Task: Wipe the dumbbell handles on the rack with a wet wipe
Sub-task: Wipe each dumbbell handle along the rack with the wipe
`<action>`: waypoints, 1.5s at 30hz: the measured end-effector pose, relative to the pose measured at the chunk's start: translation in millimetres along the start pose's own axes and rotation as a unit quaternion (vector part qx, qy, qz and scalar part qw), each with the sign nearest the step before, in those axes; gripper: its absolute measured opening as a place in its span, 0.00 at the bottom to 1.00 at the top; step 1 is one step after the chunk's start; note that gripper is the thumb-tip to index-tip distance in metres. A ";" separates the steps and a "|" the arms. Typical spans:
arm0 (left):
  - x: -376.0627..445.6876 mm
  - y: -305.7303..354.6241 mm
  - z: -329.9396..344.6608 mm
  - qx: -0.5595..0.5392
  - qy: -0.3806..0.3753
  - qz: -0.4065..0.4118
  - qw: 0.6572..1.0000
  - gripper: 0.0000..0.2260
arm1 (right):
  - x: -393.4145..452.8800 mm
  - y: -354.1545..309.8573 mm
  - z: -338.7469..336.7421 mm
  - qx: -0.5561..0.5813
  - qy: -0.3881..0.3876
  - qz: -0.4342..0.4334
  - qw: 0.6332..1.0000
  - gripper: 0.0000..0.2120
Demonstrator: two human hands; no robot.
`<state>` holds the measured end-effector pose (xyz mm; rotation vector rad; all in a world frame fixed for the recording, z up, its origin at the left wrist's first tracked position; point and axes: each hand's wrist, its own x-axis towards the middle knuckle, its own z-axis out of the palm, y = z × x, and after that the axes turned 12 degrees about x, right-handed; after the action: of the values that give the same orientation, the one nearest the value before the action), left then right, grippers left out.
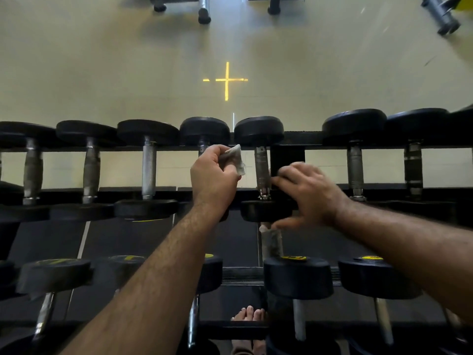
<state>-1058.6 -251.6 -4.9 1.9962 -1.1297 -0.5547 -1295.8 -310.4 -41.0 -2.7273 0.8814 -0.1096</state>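
A gym: dumbbells (pixel 149 170) fill a rack (pixel 286 160) beside bench legs (pixel 204 11).

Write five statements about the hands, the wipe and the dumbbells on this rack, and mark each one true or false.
1. The left hand grips the wet wipe. True.
2. The right hand holds a spray bottle. False: it holds nothing; its fingers reach toward the dumbbell handle beside it.
3. The wipe is a crumpled whitish piece, at the level of the upper row of the rack. True.
4. The upper row of dumbbells lies scattered on the floor. False: they sit side by side on the rack.
5. A yellow cross is marked on the floor beyond the rack. True.
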 end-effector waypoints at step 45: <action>46.5 38.4 26.9 0.226 -0.171 0.188 0.940 0.08 | -51.7 29.5 -32.6 -0.033 -0.063 0.345 0.936 0.64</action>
<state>-1073.1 -314.5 8.7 2.0172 -1.9504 -0.4789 -1359.4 -310.8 -17.4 -2.2785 1.7514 0.2343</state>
